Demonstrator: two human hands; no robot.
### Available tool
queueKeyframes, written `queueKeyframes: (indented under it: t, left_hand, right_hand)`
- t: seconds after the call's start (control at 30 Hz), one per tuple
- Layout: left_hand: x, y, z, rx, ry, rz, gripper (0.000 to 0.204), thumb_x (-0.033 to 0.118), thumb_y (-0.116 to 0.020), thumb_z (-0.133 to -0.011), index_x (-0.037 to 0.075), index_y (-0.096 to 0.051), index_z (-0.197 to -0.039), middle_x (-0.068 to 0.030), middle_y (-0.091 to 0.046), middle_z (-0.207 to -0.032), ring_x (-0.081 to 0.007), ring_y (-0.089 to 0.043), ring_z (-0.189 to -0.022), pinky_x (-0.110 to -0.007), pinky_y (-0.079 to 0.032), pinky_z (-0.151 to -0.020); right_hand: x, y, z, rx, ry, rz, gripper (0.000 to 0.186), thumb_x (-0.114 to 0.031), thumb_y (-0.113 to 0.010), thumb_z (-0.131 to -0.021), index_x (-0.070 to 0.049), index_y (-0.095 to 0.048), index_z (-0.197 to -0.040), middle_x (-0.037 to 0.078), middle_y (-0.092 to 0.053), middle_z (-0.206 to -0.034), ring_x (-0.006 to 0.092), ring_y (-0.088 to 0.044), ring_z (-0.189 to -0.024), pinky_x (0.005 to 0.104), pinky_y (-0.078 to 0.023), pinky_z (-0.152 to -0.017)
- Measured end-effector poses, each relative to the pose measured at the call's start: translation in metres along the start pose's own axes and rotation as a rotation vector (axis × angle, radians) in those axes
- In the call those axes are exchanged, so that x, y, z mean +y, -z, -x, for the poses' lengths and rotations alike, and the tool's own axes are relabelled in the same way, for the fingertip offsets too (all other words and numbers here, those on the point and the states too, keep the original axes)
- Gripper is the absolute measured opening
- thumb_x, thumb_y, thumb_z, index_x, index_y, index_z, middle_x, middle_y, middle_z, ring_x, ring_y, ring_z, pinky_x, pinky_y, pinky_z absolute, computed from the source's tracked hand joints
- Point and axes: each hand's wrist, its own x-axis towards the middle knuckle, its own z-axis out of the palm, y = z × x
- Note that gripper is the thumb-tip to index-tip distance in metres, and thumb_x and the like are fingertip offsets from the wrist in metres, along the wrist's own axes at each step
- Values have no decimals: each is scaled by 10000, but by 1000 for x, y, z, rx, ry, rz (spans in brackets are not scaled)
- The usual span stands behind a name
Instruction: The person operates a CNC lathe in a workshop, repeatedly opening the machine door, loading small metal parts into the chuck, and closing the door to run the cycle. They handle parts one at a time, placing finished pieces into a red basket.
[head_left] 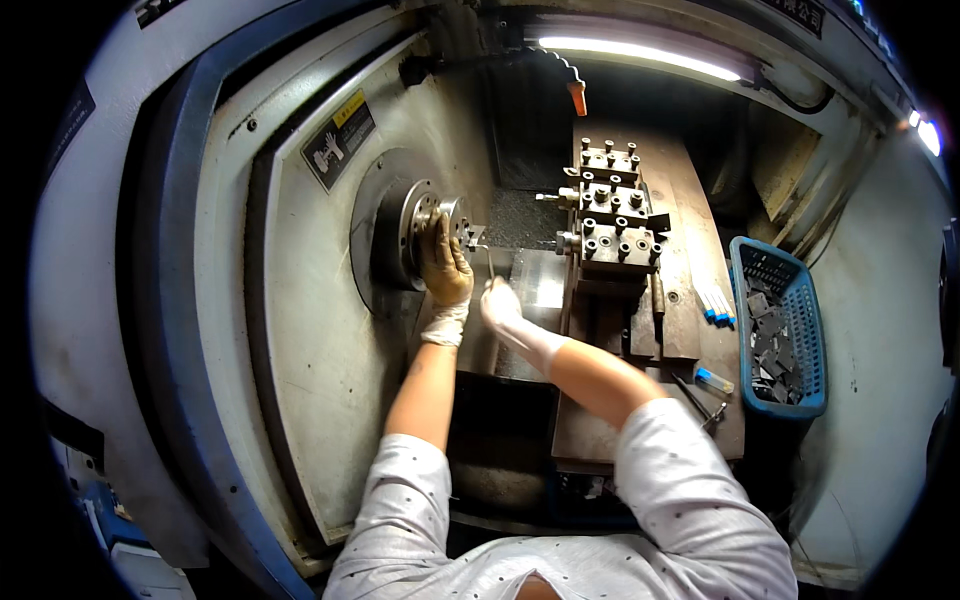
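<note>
On the left of the lathe's work space, a round metal spindle fixture (408, 225) sticks out of the pale machine wall. My left hand (443, 268), in a stained glove, is gripped against its front, fingers pointing up. Part of the fixture's face is hidden behind those fingers. Just right of them, a small metal part (473, 238) shows at the fixture's end. A thin bent hex key (489, 262) reaches from there down to my right hand (502, 304). That hand wears a white glove, is closed on the key and is slightly blurred.
Right of my hands stands a tool block (615, 245) with several bolts and protruding tools. Blue-tipped tubes (716, 306) and another small tube (714, 380) lie on the brown slide. A blue basket (822, 345) holds dark flat pieces. An orange-tipped nozzle (577, 98) hangs above.
</note>
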Motion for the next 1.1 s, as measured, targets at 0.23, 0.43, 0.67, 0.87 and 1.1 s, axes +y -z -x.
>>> queueKeyframes:
  t: [0.23,0.43,0.67,0.87,1.1]
  left_hand:
    - [-11,-3,-30,-211,3,28,253,84,-418,-810,39,-505,-1043,-126,-522,-1055,-280,-492,-975,-345,-373,-861]
    - [-36,-10,-45,-341,86,140,203,167,-426,-818,59,-551,-937,-142,-561,-973,-293,-538,-888,-332,-427,-764]
    - [-40,-21,-59,-594,356,172,197,164,-480,-775,46,-559,-912,-153,-573,-915,-310,-538,-856,-345,-428,-754]
    - [-11,-10,-55,-535,372,-33,278,205,-483,-756,77,-520,-1001,-150,-570,-935,-299,-544,-853,-360,-424,-737]
    - [-7,-6,-58,-538,355,-117,221,202,-468,-751,75,-562,-905,-140,-586,-869,-295,-556,-809,-356,-437,-705]
  right_hand:
    - [-55,48,67,-403,-100,-329,246,-224,-336,-853,-8,-453,-862,77,-479,-541,167,-449,-420,297,-364,-388]
    - [-70,48,108,-147,80,-1070,294,-12,-416,-779,-41,-401,-1072,26,-477,-617,90,-420,-477,218,-360,-437]
    - [-86,68,106,-122,377,-956,146,-137,-604,-752,-16,-545,-810,-7,-507,-618,44,-413,-507,189,-353,-464]
    - [-101,108,49,628,1320,226,208,-169,-614,-685,-66,-465,-584,68,-527,-632,212,-472,-498,291,-383,-448]
    - [-136,76,29,411,964,-672,262,-153,-506,-802,-25,-447,-580,115,-406,-495,273,-388,-427,298,-353,-433]
